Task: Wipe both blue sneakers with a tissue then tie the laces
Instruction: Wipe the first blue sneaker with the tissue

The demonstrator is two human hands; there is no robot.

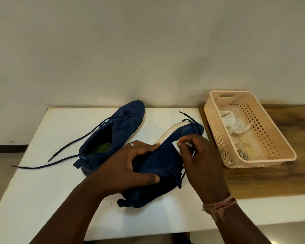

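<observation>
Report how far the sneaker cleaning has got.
Done: unclear; a crumpled tissue lies in the basket. In hand: left hand holds the near sneaker while right hand wipes with a tissue. Left: far sneaker, laces untied.

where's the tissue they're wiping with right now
In the head view the tissue is pinched in the right hand, pressed on the side of the near sneaker that the left hand steadies, right of centre.

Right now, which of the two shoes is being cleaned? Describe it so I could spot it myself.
Start at the white table. Two blue sneakers lie on it; the one being wiped is nearer the peach basket. It alone is tipped on its side, held by the left hand, with the right hand pressing a white tissue against it.
</observation>
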